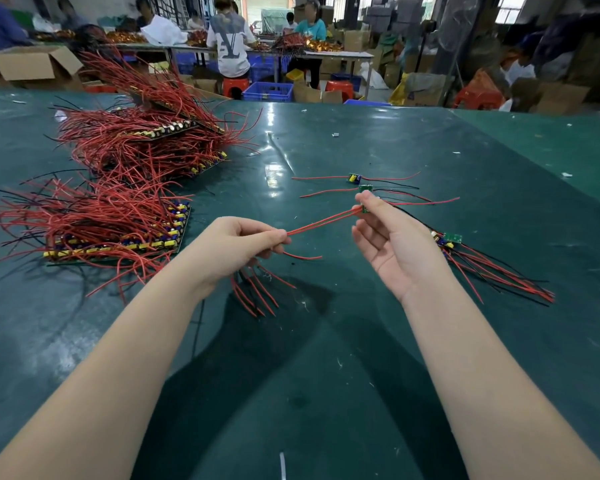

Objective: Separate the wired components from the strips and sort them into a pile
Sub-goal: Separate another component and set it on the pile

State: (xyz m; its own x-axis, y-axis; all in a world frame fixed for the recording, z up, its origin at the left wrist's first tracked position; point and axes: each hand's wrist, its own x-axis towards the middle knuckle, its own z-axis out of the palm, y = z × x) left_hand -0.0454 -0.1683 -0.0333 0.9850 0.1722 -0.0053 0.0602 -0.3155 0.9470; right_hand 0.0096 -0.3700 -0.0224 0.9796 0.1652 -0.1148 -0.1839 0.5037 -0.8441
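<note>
- Holding one wired component [365, 206] above the green table [326, 341]: my right hand [392, 244] pinches its small board between thumb and forefinger, other fingers loosely spread.
- My left hand [236, 244] pinches its two red leads [323, 221], stretched between both hands.
- Sorted pile [482, 261] lies just right of my right hand.
- Two loose components [357, 183] lie beyond.
- Unseparated strips [118, 233] stacked far left.

Two stacks of wired strips [118, 233] [146, 140], two loose components [354, 177] [365, 188], one sorted pile [447, 239], two hands [236, 244] [392, 244].
</note>
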